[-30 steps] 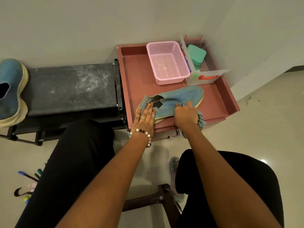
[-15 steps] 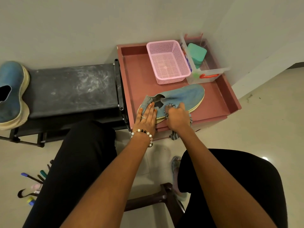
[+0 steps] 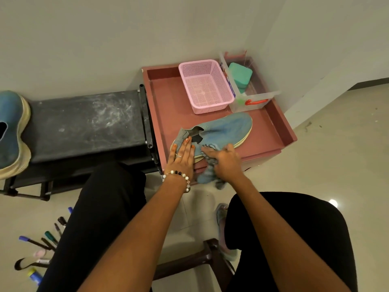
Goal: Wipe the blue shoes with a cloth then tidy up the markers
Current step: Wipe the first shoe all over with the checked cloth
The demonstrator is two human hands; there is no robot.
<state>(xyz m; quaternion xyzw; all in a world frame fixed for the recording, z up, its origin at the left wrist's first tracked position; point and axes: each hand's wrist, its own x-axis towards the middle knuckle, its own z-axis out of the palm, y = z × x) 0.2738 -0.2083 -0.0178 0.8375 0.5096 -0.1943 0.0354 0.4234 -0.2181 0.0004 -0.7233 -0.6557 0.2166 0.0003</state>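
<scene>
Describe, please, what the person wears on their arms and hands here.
Both arms are bare, with no sleeves in view. The left hand has a thin ring on one finger, orange-painted nails, and a beaded bracelet of white, dark and pinkish beads at the wrist. The right hand shows no jewellery that I can see.

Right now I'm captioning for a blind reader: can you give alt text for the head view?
A seated person's left hand presses flat on a blue shoe in a red tray, while the right hand rubs it with a cloth. Markers lie on the floor.
</scene>
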